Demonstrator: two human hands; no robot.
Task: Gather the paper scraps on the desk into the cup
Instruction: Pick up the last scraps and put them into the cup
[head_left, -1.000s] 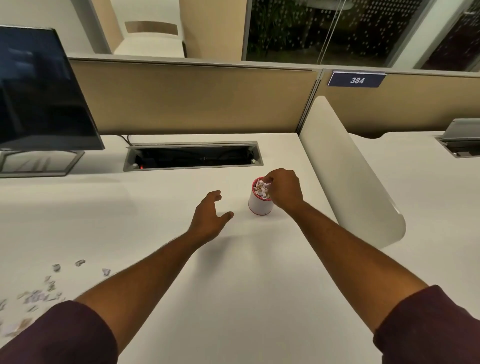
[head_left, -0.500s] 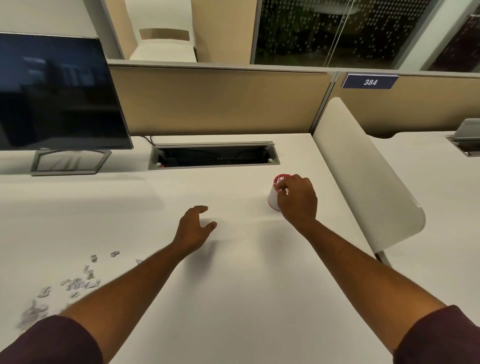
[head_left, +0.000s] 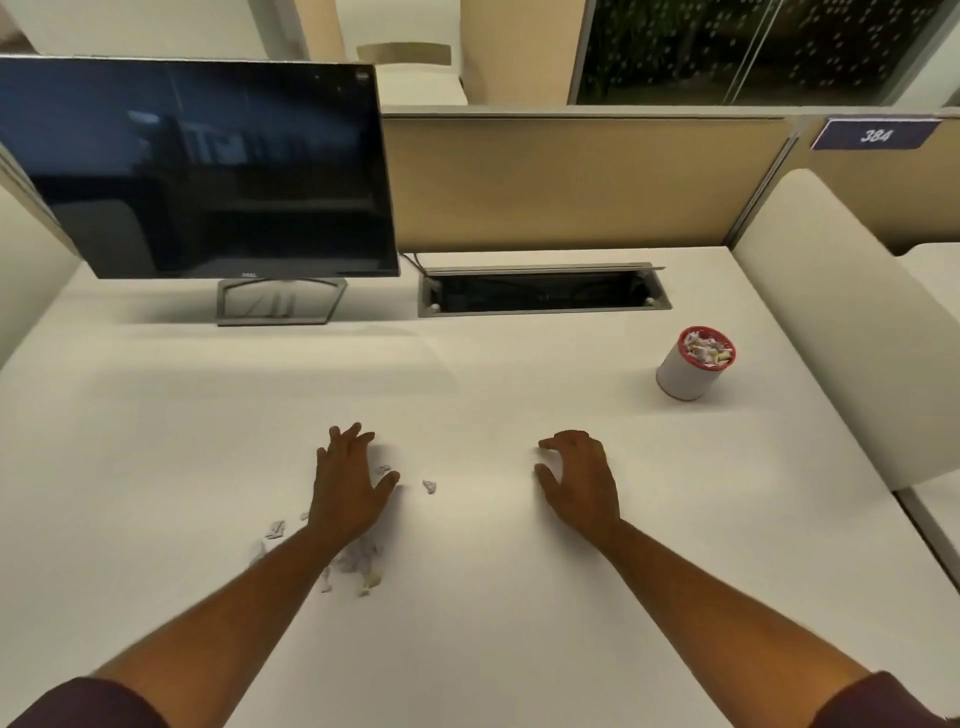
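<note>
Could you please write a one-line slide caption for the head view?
Both open hands, left hand and right hand, hover near loose paper scraps while the scrap-filled cup waits nearby.

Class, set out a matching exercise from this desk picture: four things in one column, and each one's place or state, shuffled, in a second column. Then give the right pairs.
Things:
1. cup
2. monitor
3. left hand
4. cable hatch

Places or states:
A. dark screen, far left
B. among loose paper scraps
C. red rim, scraps inside
D. open, behind the cup

Pairs: 1-C, 2-A, 3-B, 4-D
</note>
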